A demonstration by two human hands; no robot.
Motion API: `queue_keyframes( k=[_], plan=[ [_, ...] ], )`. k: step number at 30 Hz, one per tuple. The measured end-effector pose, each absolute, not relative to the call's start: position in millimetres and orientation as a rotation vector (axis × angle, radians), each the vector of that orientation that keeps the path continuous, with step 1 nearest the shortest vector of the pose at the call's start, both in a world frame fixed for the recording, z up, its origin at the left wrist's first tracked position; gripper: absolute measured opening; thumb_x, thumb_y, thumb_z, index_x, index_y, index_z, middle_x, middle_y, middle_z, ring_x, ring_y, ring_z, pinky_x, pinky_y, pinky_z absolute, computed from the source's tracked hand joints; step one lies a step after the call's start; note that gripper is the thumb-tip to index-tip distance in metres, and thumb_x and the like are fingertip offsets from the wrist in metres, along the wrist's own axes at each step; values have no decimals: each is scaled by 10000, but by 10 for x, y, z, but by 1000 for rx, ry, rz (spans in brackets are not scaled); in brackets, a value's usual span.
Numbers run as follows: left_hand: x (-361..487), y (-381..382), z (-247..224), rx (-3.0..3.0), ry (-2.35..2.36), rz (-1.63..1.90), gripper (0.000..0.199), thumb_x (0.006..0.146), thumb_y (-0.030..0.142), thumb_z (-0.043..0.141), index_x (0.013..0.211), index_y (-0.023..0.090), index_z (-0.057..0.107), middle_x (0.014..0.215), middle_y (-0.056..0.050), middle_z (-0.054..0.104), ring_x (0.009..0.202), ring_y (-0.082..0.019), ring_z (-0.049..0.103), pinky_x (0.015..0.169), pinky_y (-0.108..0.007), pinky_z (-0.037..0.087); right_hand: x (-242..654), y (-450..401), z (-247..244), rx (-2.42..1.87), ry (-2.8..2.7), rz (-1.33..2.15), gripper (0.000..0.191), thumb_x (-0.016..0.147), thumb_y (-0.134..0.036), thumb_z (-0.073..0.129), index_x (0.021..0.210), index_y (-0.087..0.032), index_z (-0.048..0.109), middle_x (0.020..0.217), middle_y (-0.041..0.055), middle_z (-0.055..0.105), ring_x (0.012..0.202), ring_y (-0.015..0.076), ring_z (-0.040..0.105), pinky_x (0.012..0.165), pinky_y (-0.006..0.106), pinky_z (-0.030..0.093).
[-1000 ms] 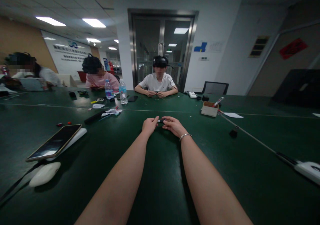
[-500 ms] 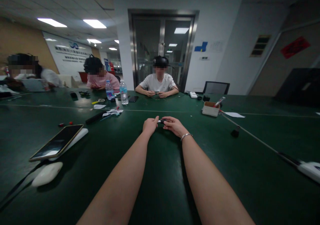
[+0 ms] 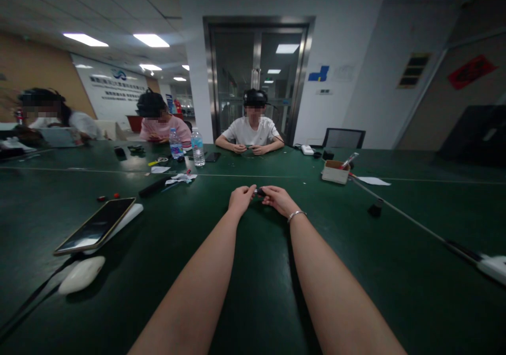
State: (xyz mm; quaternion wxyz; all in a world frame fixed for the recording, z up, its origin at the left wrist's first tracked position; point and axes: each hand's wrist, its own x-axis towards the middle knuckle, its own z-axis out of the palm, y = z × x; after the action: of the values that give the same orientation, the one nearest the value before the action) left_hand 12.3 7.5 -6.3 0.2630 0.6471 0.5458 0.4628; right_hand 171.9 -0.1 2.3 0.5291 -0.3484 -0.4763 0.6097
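A small black object with a silvery end point(image 3: 260, 191) is held between my two hands over the green table point(image 3: 261, 270); its exact kind is too small to make out. My left hand point(image 3: 241, 200) is closed, with thumb and fingers pinching the silvery end. From the other side, my right hand point(image 3: 280, 200), below which a silver bracelet circles the wrist, pinches the black part. Fingers cover much of the object.
To the left lie a phone point(image 3: 97, 225) propped on something white and a whitish rounded device point(image 3: 82, 275) on a black strap. Two water bottles point(image 3: 197, 148) stand farther back. An open small box point(image 3: 335, 173) sits right, near a cable point(image 3: 403, 211). Across sits a person point(image 3: 250, 134).
The whole view has shifted slightly, so the scene sits a little farther right. My hands keep their pinch on the small object, with the fingers slightly readjusted around it.
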Motion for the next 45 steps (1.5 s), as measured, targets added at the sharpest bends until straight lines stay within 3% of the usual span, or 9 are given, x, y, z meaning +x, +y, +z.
queue_keyframes(
  k=[4, 9, 14, 31, 40, 45],
  plan=[
    [137, 100, -95, 1749, 1398, 1275, 426, 770, 565, 492, 761, 175, 665, 654, -18, 632, 593, -127, 551, 579, -243, 398, 1719, -5, 28, -863, -1134, 1442, 184, 753, -259, 705, 831, -119, 615, 625, 36, 640, 457, 58, 524, 501, 190, 534],
    [160, 116, -106, 1769, 1226, 1369, 289, 733, 380, 617, 943, 186, 652, 714, -6, 630, 654, -115, 569, 610, -221, 420, 1718, 33, 4, -889, -1089, 1389, 226, 764, -296, 694, 870, -157, 550, 525, -14, 584, 451, 86, 554, 462, 203, 526],
    [155, 119, -105, 1770, 1087, 1365, 265, 709, 304, 649, 935, 166, 653, 718, -9, 624, 654, -108, 562, 628, -219, 437, 1726, 23, 9, -865, -1104, 1405, 257, 744, -340, 709, 795, -167, 525, 524, -9, 589, 432, 80, 546, 461, 199, 524],
    [138, 147, -135, 1689, 1247, 1203, 255, 753, 388, 606, 779, 137, 641, 615, -30, 629, 541, -115, 562, 556, -242, 433, 1705, 19, -12, -868, -1143, 1364, 297, 628, -282, 791, 769, -171, 554, 494, -47, 566, 412, 65, 528, 464, 200, 518],
    [126, 119, -86, 1729, 1324, 1148, 387, 781, 510, 519, 743, 148, 651, 586, -25, 622, 518, -115, 551, 553, -240, 419, 1729, 34, -31, -831, -1164, 1382, 323, 611, -276, 799, 797, -169, 559, 572, -35, 604, 444, 71, 564, 511, 222, 538],
    [132, 123, -86, 1749, 1324, 1140, 391, 790, 512, 497, 743, 158, 656, 608, -21, 628, 552, -120, 562, 568, -239, 425, 1724, 50, -27, -863, -1127, 1409, 266, 665, -247, 768, 802, -173, 553, 518, -47, 573, 431, 74, 555, 506, 219, 542]
  ],
)
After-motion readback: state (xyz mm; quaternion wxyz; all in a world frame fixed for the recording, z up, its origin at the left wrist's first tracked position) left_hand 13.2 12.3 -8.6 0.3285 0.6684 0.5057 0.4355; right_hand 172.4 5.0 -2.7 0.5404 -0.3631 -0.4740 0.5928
